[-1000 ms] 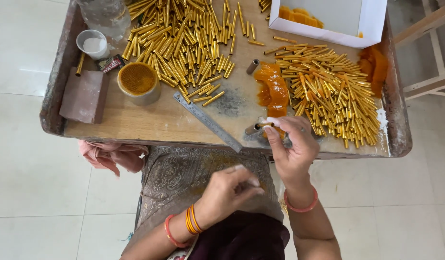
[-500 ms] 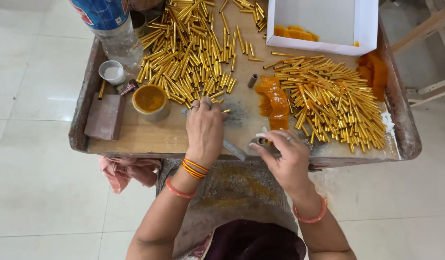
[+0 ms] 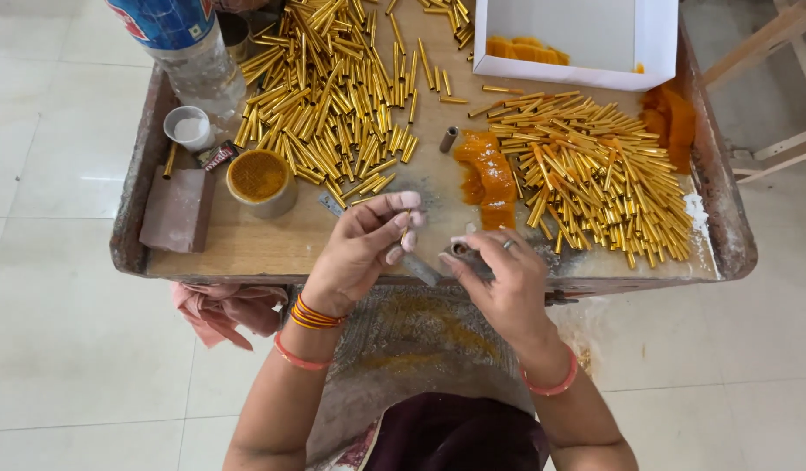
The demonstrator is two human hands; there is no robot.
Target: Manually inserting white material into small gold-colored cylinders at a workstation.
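The left hand (image 3: pixel 361 253) pinches one small gold tube (image 3: pixel 406 228) between thumb and fingertips, holding it just above the near edge of the worktop (image 3: pixel 246 249); its grip is closed on that tube. Just to the right, the right hand (image 3: pixel 504 279) is closed around a short dark cylindrical tool (image 3: pixel 460 251), whose open end faces the tube. The two hands are near each other but not touching, and the tube has not yet met the tool. A flat grey metal strip (image 3: pixel 418 266) lies on the worktop beneath and between the hands.

Judging by how the piles lie, the work looks partly done. On the left and far side a large heap of plain gold tubes (image 3: pixel 333 96) lies loose, seemingly not yet handled. On the right a second heap of gold tubes (image 3: pixel 595 170) shows orange at many ends and lies beside a mound of orange powder (image 3: pixel 486 174), which suggests these are already filled. The plain heap looks about as big as the orange-tipped one, so a good share appears to be left.

Farther out, a white cardboard box (image 3: pixel 577 44) at the far right holds some orange material along its far wall. At the left stand a round tin of orange-brown powder (image 3: pixel 259 179), a small white cap (image 3: pixel 189 128), a brown block (image 3: pixel 178 209) and a clear plastic bottle (image 3: pixel 189 52). A pink cloth (image 3: pixel 220 310) hangs below the near left edge.
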